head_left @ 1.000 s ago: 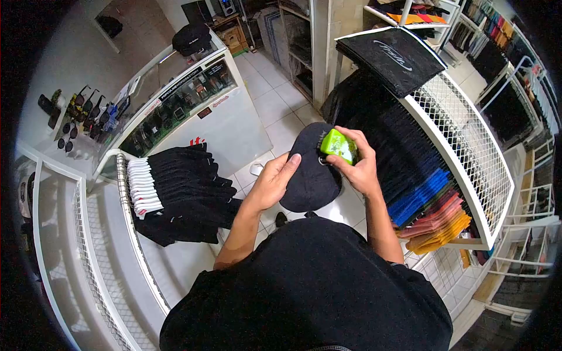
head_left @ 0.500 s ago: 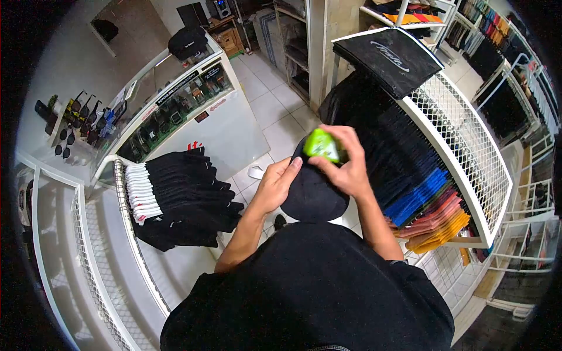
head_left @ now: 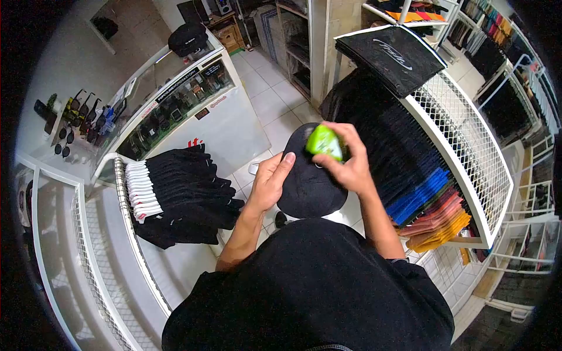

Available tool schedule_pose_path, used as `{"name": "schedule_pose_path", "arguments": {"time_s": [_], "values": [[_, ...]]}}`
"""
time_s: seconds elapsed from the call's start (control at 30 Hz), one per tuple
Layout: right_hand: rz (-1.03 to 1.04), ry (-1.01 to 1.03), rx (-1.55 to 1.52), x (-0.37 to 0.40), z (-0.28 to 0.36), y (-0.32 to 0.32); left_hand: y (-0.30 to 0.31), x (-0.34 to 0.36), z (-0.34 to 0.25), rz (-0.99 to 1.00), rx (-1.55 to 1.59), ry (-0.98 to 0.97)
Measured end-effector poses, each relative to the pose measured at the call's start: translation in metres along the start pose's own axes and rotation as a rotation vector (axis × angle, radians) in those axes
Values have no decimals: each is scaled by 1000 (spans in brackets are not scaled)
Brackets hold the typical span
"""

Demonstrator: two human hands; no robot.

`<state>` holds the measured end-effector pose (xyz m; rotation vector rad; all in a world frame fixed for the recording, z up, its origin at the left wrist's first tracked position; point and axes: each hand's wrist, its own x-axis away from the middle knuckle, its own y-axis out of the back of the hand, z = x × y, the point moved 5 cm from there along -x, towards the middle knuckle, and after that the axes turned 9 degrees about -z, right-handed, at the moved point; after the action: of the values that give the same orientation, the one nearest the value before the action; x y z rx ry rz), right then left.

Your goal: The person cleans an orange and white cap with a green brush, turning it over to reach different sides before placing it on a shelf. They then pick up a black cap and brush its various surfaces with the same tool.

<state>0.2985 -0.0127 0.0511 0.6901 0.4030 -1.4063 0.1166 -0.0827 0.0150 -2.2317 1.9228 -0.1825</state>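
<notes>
A black cap [head_left: 310, 190] is held in front of my chest, its brim pointing up and away from me. My left hand [head_left: 270, 180] grips the cap's left edge, thumb on top and the fingers hidden beneath. My right hand [head_left: 350, 159] is closed round a bright green object [head_left: 324, 142] with pale markings. It is slightly blurred and lies over the right side of the cap, near where brim and crown meet. What exactly the green object is, I cannot tell.
Black shirts on white hangers [head_left: 190, 196] hang at the left, below a glass display counter [head_left: 234, 117]. At the right, a mesh-topped rack [head_left: 462, 134] holds dark, blue, pink and yellow clothes. A black printed item [head_left: 389, 58] lies on its top.
The cap has shifted slightly up and left, together with my left hand. My right hand, still round the green object, has moved only a little over the cap.
</notes>
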Motion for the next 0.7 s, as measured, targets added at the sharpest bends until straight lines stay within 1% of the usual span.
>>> {"name": "schedule_pose_path", "arguments": {"time_s": [0.03,0.07,0.1,0.17,0.2,0.23,0.27,0.3,0.33,0.37,0.4,0.43,0.47,0.5,0.57,0.6,0.63,0.7], "values": [[-45,-99,-9,0,-17,5,3,0,1,-2,-23,4],[-86,-166,46,2,-32,10,4,-1,3,-4,-44,6],[-101,-171,75,-2,-32,13,4,-1,6,-7,-40,3],[-111,-110,86,1,-19,8,3,-3,14,13,-67,18],[-65,7,99,1,-5,1,2,-4,19,14,-66,21],[32,50,51,3,8,-7,-1,-4,21,26,-53,-39],[59,62,43,4,13,-10,-2,-4,19,40,-40,-101],[84,77,33,4,15,-12,-4,-2,13,43,-43,-100],[26,60,-21,-1,5,-5,-6,1,4,34,-39,-47],[-29,-24,-8,-4,-9,3,-6,2,-2,22,-33,5],[-69,-125,21,-5,-22,10,-2,3,-4,66,-67,2],[-106,-226,49,-6,-32,17,-2,3,0,60,-64,-1],[-114,-243,74,-5,-37,19,-1,1,8,54,-94,-11],[-112,-239,73,-6,-32,17,-1,-1,13,51,-124,-22],[-63,62,93,-4,2,5,-3,-6,17,69,-104,-47],[11,66,34,-1,16,-3,-6,-5,15,90,-83,-68],[81,101,77,1,24,-6,-8,-2,12,95,-86,-60],[-20,37,-16,-5,3,2,-9,0,1,59,-46,25]]}}
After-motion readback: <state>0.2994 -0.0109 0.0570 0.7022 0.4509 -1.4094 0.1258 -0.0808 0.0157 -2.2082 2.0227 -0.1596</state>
